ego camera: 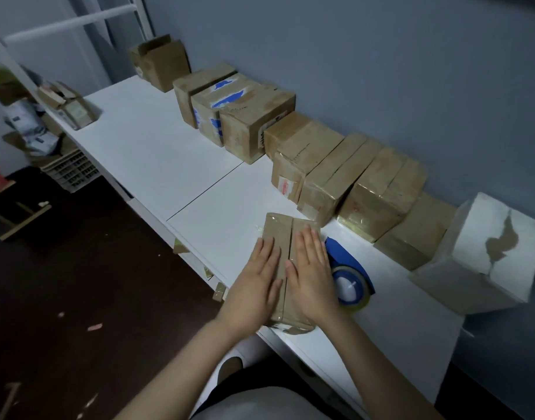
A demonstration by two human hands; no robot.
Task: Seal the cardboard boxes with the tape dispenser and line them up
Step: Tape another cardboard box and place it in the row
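A small cardboard box (282, 234) lies near the front edge of the white table (157, 159), its two top flaps closed along a middle seam with clear tape on it. My left hand (255, 277) presses flat on the left flap, and my right hand (310, 274) presses flat on the right flap, fingers straight. The blue tape dispenser (348, 268) lies on the table just right of the box, beside my right hand. A row of several taped cardboard boxes (326, 165) stands along the wall behind.
A white box with torn paper (484, 256) ends the row at the right. An open cardboard box (161, 62) stands at the far end, and small boxes (67, 106) sit at the far left edge. Bits of tape (219, 291) hang off the front edge.
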